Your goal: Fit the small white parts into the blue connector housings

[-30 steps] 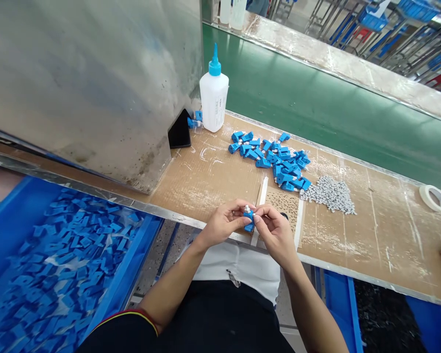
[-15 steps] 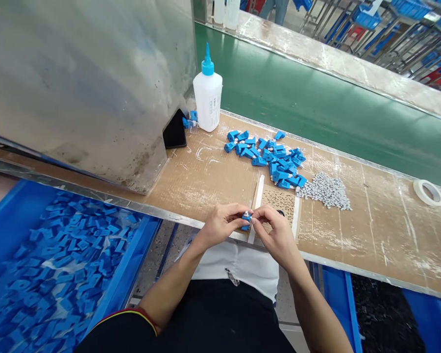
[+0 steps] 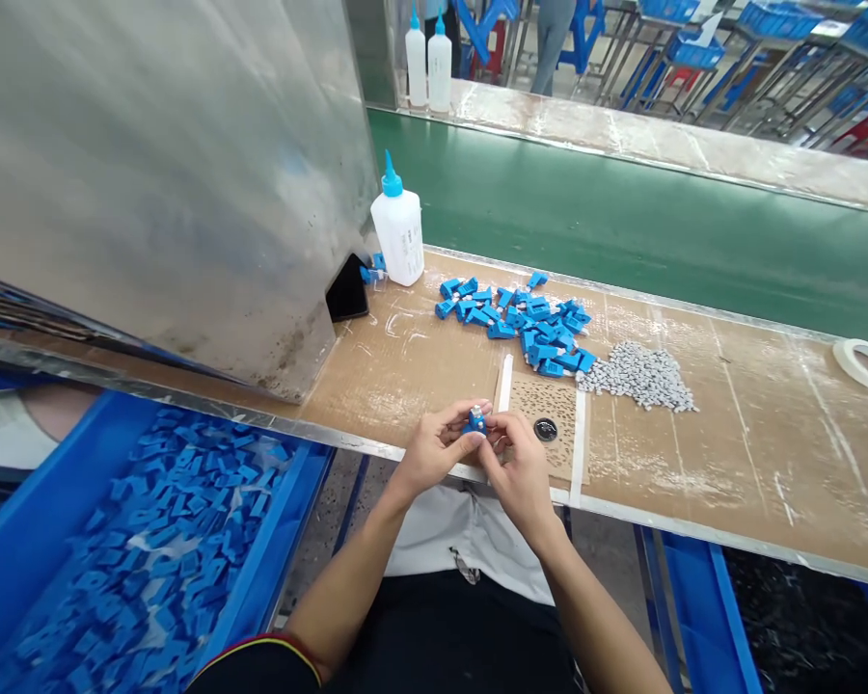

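A small blue part (image 3: pixel 475 421) with a whitish piece on top is held between both hands near the table's front edge. My left hand (image 3: pixel 434 451) pinches it from the left, fingers closed. From the right, the closed fingers of my right hand (image 3: pixel 515 465) grip the same part. Just right of the hands, a round black disc (image 3: pixel 545 429) lies on a speckled cardboard patch (image 3: pixel 542 397) bordered by white tape. Behind it are a pile of blue parts (image 3: pixel 542 328) and a heap of small grey pieces (image 3: pixel 643 376).
A white bottle (image 3: pixel 399 231) with a blue nozzle stands by a metal panel (image 3: pixel 188 173) and a black phone-like object (image 3: pixel 347 289). A tape roll (image 3: pixel 865 366) lies at right. Blue bins (image 3: pixel 260 578) flank the lap; a green belt (image 3: pixel 622 231) runs behind.
The camera view has shifted and turned. Both hands still hold the blue part, now turned differently. My right hand has moved off the black disc, which shows fully.
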A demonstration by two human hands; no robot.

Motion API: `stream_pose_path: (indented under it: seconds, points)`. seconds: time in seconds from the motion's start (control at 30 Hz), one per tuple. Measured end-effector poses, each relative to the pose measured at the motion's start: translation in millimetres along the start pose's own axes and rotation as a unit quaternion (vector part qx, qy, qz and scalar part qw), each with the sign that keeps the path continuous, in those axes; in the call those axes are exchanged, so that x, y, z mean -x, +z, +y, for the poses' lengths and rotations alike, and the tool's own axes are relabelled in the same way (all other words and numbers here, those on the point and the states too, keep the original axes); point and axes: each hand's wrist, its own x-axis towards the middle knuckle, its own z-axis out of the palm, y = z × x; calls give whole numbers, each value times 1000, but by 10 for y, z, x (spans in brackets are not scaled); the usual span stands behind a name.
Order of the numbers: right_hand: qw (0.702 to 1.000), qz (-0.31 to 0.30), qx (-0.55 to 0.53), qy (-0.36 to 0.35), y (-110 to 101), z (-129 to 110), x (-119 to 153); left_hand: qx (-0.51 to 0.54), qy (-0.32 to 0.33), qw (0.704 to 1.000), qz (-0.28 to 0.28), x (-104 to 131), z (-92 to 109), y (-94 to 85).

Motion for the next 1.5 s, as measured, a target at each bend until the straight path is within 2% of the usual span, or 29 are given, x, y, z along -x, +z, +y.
stream_pose_path:
  seconds: [0.27, 0.37, 0.5, 0.57, 0.67, 0.7, 0.73, 0.8, 0.87, 0.9, 0.97, 1.03, 1.07, 1.13, 1.2, 1.23, 1.3, 1.33, 1.4, 1.5]
  points:
    - [999, 4, 26, -45, 129, -15, 20, -55, -2, 997, 50, -8, 100, 18]
    - [998, 15, 32, -54, 169, -24, 35, -51, -21, 996, 70, -19, 150, 48]
    - [998, 40, 36, -41, 114, -88, -27, -37, -37, 995, 81, -42, 256, 246]
    - [997, 56, 37, -28, -35, -91, -76, -42, -30, 998, 33, -112, 345, 373]
    - [993, 84, 77, 9, -526, 61, -107, -121, 2, 991, -56, -381, 522, 416]
    - [989, 101, 109, 31, -770, 167, -99, -172, 18, 984, -42, -519, 585, 363]
    - [979, 125, 149, 61, -1052, 299, -83, -238, 33, 971, 9, -675, 643, 276]
    - [944, 180, 244, 132, -1692, 618, -27, -384, 41, 911, 142, -1013, 735, 34]
    - [891, 224, 338, 205, -2357, 958, 47, -511, 3, 839, 186, -1322, 782, -213]
    - [863, 239, 373, 243, -2667, 1112, 82, -556, -33, 811, 178, -1446, 788, -311]
    - [818, 250, 413, 313, -3187, 1352, 127, -610, -85, 776, 136, -1609, 769, -429]
    - [797, 257, 434, 332, -3523, 1474, 118, -639, -103, 756, 96, -1666, 725, -459]
    - [794, 264, 447, 318, -3610, 1493, 91, -649, -101, 749, 85, -1665, 700, -456]
    - [795, 277, 473, 261, -3615, 1467, 2, -666, -87, 737, 75, -1625, 663, -447]
    - [818, 265, 465, 211, -3412, 1393, -101, -678, -73, 728, 76, -1549, 654, -459]
    - [843, 240, 439, 198, -3249, 1351, -145, -678, -71, 727, 83, -1499, 664, -474]
    - [916, 128, 336, 176, -2863, 1273, -206, -660, -82, 738, 113, -1375, 704, -506]
    - [942, 71, 285, 164, -2666, 1242, -224, -639, -93, 752, 134, -1302, 728, -517]
    - [963, 20, 224, 146, -2327, 1200, -246, -568, -106, 798, 171, -1137, 758, -509]
    - [961, 43, 223, 155, -2033, 1189, -278, -390, -80, 897, 189, -882, 694, -391]
